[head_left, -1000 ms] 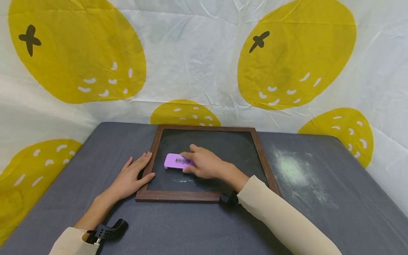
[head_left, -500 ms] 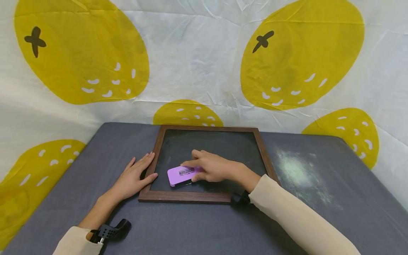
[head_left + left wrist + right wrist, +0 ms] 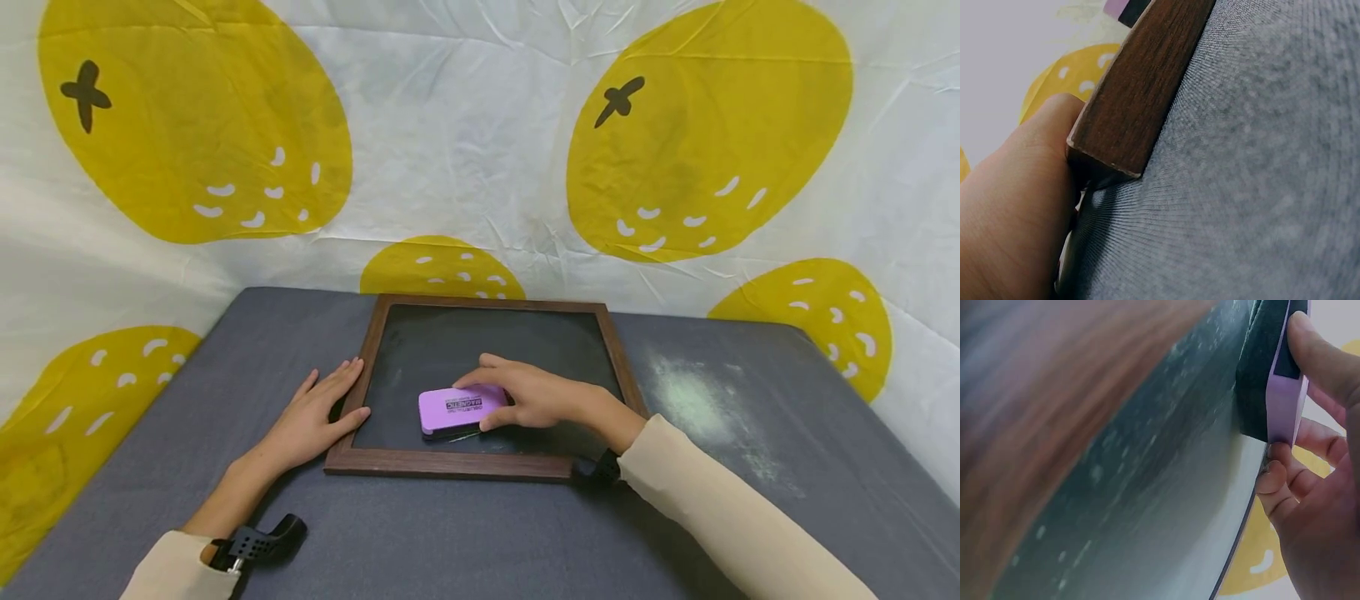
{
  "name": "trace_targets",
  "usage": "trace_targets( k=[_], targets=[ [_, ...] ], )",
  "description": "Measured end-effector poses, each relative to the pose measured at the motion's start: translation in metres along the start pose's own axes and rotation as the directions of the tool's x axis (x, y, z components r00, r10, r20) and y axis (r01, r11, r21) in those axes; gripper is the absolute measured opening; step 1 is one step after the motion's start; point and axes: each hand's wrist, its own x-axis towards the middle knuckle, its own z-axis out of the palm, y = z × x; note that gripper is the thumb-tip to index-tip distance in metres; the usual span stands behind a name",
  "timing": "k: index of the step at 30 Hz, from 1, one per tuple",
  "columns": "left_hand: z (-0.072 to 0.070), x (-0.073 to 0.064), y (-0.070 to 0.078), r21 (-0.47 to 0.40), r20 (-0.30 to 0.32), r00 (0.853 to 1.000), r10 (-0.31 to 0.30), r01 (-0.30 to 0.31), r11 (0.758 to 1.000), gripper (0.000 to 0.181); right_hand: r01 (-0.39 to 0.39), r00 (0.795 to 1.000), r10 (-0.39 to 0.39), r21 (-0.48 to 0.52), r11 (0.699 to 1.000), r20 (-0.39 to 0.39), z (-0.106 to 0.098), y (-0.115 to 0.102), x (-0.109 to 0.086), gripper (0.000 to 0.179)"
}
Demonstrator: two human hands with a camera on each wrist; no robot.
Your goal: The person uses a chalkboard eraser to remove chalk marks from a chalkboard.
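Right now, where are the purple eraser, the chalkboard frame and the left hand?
purple eraser (image 3: pixel 459 408), head view, middle of its top face.
chalkboard frame (image 3: pixel 442 465), head view, near wooden rail.
left hand (image 3: pixel 311 417), head view, back of the hand.

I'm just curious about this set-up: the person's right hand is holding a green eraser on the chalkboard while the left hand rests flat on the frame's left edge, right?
Not quite: the eraser is purple, not green, as the head view shows. The rest holds: the right hand grips it on the chalkboard, and the left hand rests flat on the frame's left edge.
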Motion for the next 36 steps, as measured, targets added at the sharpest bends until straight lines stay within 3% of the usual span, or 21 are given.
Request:
trace_targets(
  k=[8, 13, 27, 36],
  targets=[
    [0.002, 0.001, 0.000, -0.006, -0.001, 1.000, 0.003, -0.003, 1.000, 0.076, 0.043, 0.998, -0.040, -0.057, 0.997, 0.052, -0.010, 0.000, -0.006, 0.052],
    [0.002, 0.003, 0.001, -0.011, -0.003, 1.000, 0.008, -0.008, 1.000, 0.076, 0.043, 0.997, -0.038, -0.065, 0.997, 0.071, -0.016, 0.002, -0.022, 0.053],
    [0.004, -0.002, -0.002, -0.019, -0.008, 1.000, 0.010, -0.010, 1.000, 0.076, -0.014, 0.999, 0.016, -0.040, 0.999, 0.035, -0.022, 0.023, -0.074, 0.053],
    [0.003, 0.000, -0.001, -0.012, 0.000, 1.000, 0.003, -0.003, 1.000, 0.076, 0.010, 0.999, -0.013, -0.084, 0.996, -0.032, -0.025, 0.034, -0.114, 0.050]
  ],
)
